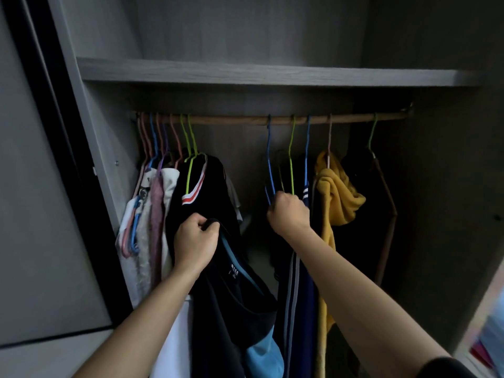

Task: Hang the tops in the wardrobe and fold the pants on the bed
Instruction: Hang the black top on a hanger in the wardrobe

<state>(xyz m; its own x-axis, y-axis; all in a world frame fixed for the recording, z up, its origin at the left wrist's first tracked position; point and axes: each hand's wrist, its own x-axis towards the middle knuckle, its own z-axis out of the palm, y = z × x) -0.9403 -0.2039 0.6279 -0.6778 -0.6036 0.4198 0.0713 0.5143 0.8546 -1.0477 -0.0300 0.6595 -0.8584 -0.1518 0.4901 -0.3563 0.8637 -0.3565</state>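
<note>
Wardrobe [114,148] interior was dim; wooden rail [245,120] ran across under a grey shelf [272,75]; left hand [195,242] at 8 o'clock of frame centre, grip clamped on the neckline of a dark top [237,296] with light-blue trim and a label inside the collar; that top hung below the hand, in front of the left cluster, not on the rail; right hand [289,214] just right of centre, fist clamped on the lower parts of a blue hanger [270,159] and a green hanger [291,159], both hooked on the rail; could not tell whether either of those two carried a garment; left cluster of clothes at 9 o'clock: pale tops [144,214] packed on pink, blue and purple hangers, plus a dark top with red-and-white stripe trim [193,192] on a green hanger; at 3 o'clock of the right hand, touching or just beside it: a navy striped garment [297,290] hanging from a blue hanger, then a mustard hooded top [336,197], then a dark garment [362,214] at far right on a green-hooked hanger; open gap on the rail between the left cluster and the right group; pants and bed not identifiable in view; blurred colours at 4 o'clock edge, unreadable.
</note>
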